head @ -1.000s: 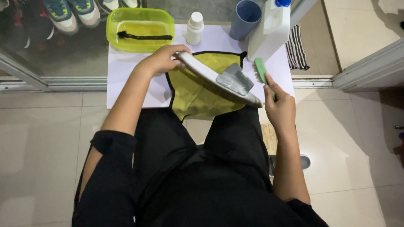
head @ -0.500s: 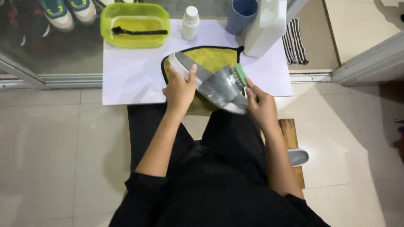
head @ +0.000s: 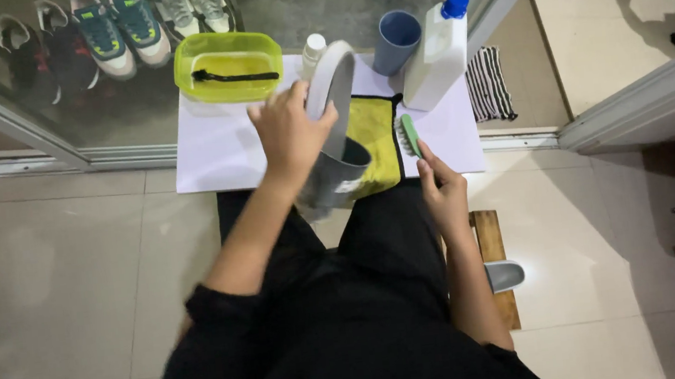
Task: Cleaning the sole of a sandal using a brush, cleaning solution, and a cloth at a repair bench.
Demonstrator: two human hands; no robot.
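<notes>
My left hand [head: 288, 133] grips a grey shoe with a white sole [head: 333, 131], held nearly upright over my lap, sole turned to the left. My right hand [head: 443, 189] holds a small green brush [head: 409, 135] just right of the shoe, bristles facing it, not touching. Under both lies a yellow cloth [head: 377, 139] on a white sheet [head: 220, 147] spread on the floor.
On the sheet's far edge stand a yellow-green tub [head: 228, 65] holding a dark brush, a small white bottle [head: 311, 52], a blue-grey cup [head: 398, 39] and a large white jug with a blue cap [head: 438, 52]. Shoes [head: 112, 29] sit behind glass. Another grey shoe [head: 503, 274] rests on a wooden stool.
My left hand has turned the shoe from lying slanted to nearly upright. My right hand with the brush has drawn slightly away from it.
</notes>
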